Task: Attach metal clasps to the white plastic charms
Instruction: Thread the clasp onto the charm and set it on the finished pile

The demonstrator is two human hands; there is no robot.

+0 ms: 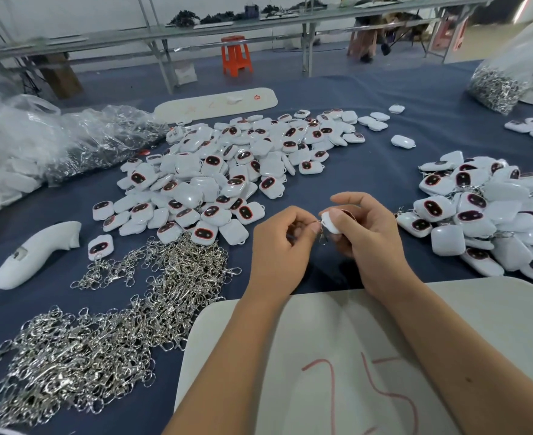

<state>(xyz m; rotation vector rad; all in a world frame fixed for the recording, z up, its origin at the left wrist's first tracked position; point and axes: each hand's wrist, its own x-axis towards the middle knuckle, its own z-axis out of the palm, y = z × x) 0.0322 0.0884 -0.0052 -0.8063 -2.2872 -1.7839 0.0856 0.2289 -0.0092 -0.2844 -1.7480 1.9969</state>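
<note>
Mid-table, the right hand [368, 237] grips a white charm [330, 221] while the left hand [282, 243] pinches a clasp [322, 235] at its loop. Clasped charms [485, 215] pile up right; a larger unclasped heap [227, 171] and loose clasps [101, 324] wait left.

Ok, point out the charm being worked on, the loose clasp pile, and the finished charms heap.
charm in hand [330, 221], head view, its white back.
loose clasp pile [79, 350], head view, middle of the heap.
finished charms heap [491, 215], head view, a white charm mid-heap.
</note>
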